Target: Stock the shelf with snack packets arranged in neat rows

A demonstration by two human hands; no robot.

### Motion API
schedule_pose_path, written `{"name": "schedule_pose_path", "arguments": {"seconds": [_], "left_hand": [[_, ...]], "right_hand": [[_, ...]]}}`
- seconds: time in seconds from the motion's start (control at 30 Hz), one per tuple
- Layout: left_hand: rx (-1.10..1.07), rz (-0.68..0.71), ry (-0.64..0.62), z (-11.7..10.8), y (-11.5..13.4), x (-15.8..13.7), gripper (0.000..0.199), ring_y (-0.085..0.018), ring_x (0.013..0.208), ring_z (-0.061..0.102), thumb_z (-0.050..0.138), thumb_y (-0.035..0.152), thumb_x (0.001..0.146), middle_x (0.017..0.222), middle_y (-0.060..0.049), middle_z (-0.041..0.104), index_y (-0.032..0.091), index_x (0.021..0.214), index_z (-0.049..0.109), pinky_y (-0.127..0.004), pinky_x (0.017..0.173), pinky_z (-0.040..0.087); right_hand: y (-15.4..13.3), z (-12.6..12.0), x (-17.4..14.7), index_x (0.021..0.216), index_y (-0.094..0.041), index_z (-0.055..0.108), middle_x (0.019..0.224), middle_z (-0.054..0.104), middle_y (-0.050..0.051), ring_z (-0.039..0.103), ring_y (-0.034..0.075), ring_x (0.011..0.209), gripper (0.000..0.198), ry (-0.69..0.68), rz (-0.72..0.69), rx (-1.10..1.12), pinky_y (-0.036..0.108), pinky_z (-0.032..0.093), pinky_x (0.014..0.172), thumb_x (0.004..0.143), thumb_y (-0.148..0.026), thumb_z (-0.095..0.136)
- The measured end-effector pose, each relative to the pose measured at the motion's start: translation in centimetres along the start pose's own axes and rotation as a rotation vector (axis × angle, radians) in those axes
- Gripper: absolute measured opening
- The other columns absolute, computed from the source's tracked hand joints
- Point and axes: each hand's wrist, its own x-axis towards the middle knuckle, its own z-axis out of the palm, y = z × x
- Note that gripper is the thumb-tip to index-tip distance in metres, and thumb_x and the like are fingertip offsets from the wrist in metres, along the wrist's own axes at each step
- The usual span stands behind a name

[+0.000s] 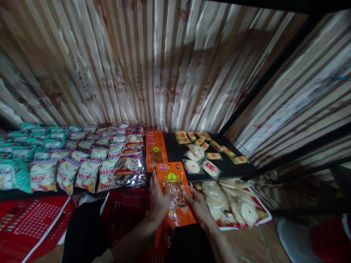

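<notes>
An orange snack packet [178,213] with a clear window showing brown strips is held upright between both hands, in front of the black shelf. My left hand [159,199] grips its left edge, thumb on the front. On its right edge, my right hand [199,204] pinches it, thumb near the window. Just behind, a row of similar orange packets [155,140] lies overlapped on the shelf. To their left are red and silver packets [127,164], then several white snack bags [87,175] and green bags [19,175].
Right on the black shelf [171,146] lie small yellow packets [214,156] and round white packaged pieces [192,167]. A red-edged tray [265,215] of clear packets sits lower right. Red baskets [41,219] stand below left. Striped sheeting [164,65] and a dark post [263,76] rise behind.
</notes>
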Motion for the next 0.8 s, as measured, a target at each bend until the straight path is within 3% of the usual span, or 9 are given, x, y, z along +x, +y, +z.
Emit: {"name": "schedule_pose_path", "arguments": {"seconds": [0.07, 0.17, 0.4, 0.6, 0.8], "left_hand": [[0.18, 0.117, 0.016, 0.3, 0.6, 0.0, 0.071, -0.025, 0.14, 0.01, 0.046, 0.015, 0.075, 0.152, -0.013, 0.017, 0.011, 0.142, 0.022, -0.039, 0.114, 0.017], [0.36, 0.241, -0.067, 0.9, 0.9, -0.1, 0.064, -0.027, 0.14, 0.001, 0.046, 0.014, 0.074, 0.152, -0.011, 0.015, 0.012, 0.137, 0.036, -0.046, 0.115, 0.008], [0.488, 0.274, -0.133, 1.8, 0.2, 1.2, 0.055, -0.029, 0.14, 0.01, 0.047, 0.019, 0.076, 0.149, -0.014, 0.02, 0.011, 0.131, 0.047, -0.049, 0.114, 0.008], [0.587, 0.309, 0.006, 1.8, -1.7, 3.1, 0.055, -0.03, 0.139, 0.014, 0.049, 0.02, 0.076, 0.147, -0.014, 0.028, 0.012, 0.13, 0.047, -0.052, 0.113, 0.012], [0.684, 0.35, 0.047, 1.9, -3.1, 4.0, 0.055, -0.032, 0.137, 0.022, 0.051, 0.02, 0.074, 0.143, -0.016, 0.037, 0.01, 0.128, 0.049, -0.052, 0.111, 0.018]], "right_hand": [[-0.5, 0.4, 1.5, 0.098, -0.02, 0.058, 0.089, 0.07, 0.005, 0.065, 0.023, 0.08, 0.043, 0.053, -0.035, 0.002, 0.037, 0.049, 0.074, 0.065, -0.045, 0.072], [-1.1, 1.0, 4.0, 0.092, -0.019, 0.06, 0.087, 0.069, 0.005, 0.064, 0.023, 0.081, 0.041, 0.102, -0.098, -0.046, 0.038, 0.049, 0.077, 0.063, -0.046, 0.071], [-0.7, 2.6, 10.0, 0.091, -0.017, 0.061, 0.085, 0.069, 0.005, 0.063, 0.02, 0.08, 0.041, 0.134, -0.144, -0.236, 0.033, 0.049, 0.075, 0.065, -0.048, 0.065], [-0.2, 4.7, 13.2, 0.09, -0.016, 0.062, 0.078, 0.069, 0.004, 0.064, 0.02, 0.076, 0.041, 0.179, -0.153, -0.279, 0.03, 0.05, 0.069, 0.064, -0.048, 0.063], [0.2, 5.9, 14.7, 0.087, -0.016, 0.059, 0.08, 0.069, 0.004, 0.064, 0.018, 0.073, 0.037, 0.15, -0.126, -0.294, 0.028, 0.05, 0.067, 0.066, -0.045, 0.06]]}}
